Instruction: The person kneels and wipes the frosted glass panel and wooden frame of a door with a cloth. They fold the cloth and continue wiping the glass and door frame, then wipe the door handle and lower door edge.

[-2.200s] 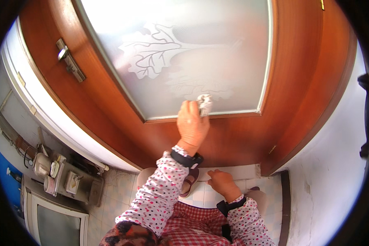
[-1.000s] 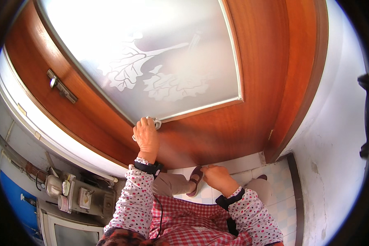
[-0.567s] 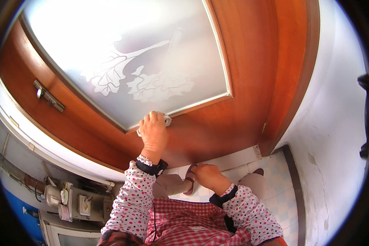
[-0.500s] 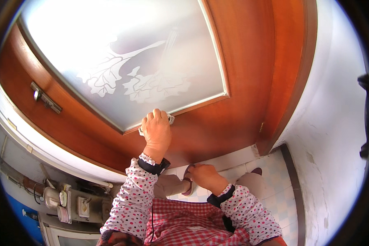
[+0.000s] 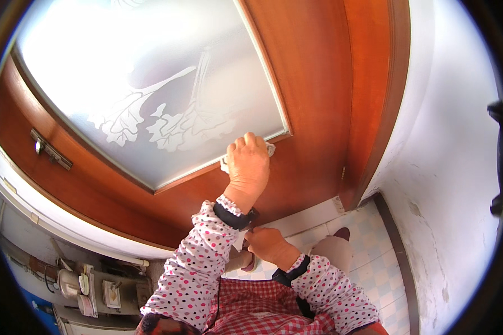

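Evenly does it, corner included

The left hand [image 5: 248, 167] has its fingers [image 5: 250, 139] curled over a bunched, pale cloth [image 5: 271, 149], closed on it with no clear gap; how hard they squeeze cannot be told. The cloth pokes out on both sides of the hand, at the lower edging [image 5: 190, 176] of the frosted pane [image 5: 173, 100], nearer the pane's right corner than its left. The right hand [image 5: 271, 245] hangs lower, loosely curled, and whether it holds anything is unclear.

To wipe this well, I would keep the cloth bunched thick under the fingertips, so that it reaches into the angle between pane and wooden door [image 5: 313, 84], and draw it parallel to the edging with light, even pressure. Slowing at the corner should help, since dirt probably gathers there. Too loose a hold might let the knuckles rub the wood.

Compared with the picture from a second ago, the left hand is farther right along the edging; then it sits by the pane's left corner. The cloth is in much the same grip. The view has swung, so the door lies farther left, and the right hand, similarly curled, is now closer sideways to the left one.
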### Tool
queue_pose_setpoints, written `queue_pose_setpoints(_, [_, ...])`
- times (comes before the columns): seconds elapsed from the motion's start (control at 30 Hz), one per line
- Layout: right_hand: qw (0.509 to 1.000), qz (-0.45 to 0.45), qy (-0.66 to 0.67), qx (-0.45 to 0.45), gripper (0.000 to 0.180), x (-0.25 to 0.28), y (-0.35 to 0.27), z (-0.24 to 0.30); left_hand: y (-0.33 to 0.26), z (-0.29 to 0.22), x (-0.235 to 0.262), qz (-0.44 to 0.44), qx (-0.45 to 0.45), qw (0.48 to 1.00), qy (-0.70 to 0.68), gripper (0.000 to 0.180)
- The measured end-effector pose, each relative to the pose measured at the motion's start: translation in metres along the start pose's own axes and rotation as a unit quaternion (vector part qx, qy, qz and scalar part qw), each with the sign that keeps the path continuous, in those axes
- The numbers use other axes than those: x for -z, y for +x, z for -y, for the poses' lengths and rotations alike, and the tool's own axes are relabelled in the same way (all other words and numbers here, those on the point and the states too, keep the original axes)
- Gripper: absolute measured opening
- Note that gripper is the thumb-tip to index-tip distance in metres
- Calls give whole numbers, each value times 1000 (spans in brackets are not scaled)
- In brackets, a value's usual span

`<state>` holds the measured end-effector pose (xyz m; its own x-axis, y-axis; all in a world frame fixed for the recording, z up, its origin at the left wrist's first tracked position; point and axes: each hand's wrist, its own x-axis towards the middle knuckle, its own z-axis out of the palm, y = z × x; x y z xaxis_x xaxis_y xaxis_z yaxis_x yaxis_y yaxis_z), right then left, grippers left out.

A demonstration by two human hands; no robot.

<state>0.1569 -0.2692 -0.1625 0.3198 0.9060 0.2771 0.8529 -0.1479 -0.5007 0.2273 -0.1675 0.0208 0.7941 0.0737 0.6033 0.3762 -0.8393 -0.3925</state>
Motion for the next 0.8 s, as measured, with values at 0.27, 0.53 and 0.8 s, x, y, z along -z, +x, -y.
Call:
queue_pose_setpoints(0.27, [1000,-12,3,9,19,7,-3,-6,38,-44,-9,-14,-38,997,-65,24])
queue_pose_setpoints(0.53, [999,16,-33,-30,20,18,-9,-27,5,6,25,59,214,689,-690,24])
queue_pose_setpoints(0.8, [990,70,-36,-119,28,6,-23,-43,-99,45,46,45,284,310,-906,35])
